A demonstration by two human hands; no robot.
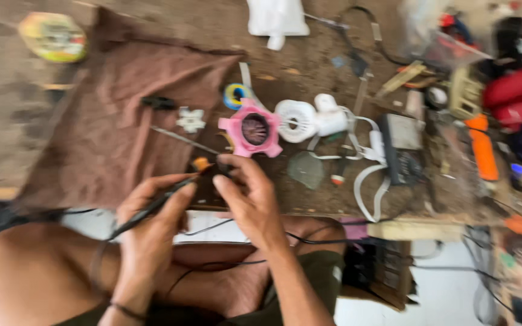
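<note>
Brown cloth (pixel 110 133) covers bench left. Left hand (pixel 152 223) pinches a thin dark probe (pixel 152 208), tip at a small dark part (pixel 212 187). Right hand (pixel 249 202) grips that part by its fingertips. Pink housing (pixel 252 128) lies just beyond.

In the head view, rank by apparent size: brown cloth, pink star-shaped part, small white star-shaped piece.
1. brown cloth, by far the largest
2. pink star-shaped part
3. small white star-shaped piece, smallest

All lie on the bench at similar distance, so the order looks reliable.

A slim dark probe (pixel 152 208) slants between the left fingers (pixel 179 196); a small dark part (pixel 215 181) sits pinched by the right fingers (pixel 231 175).
</note>
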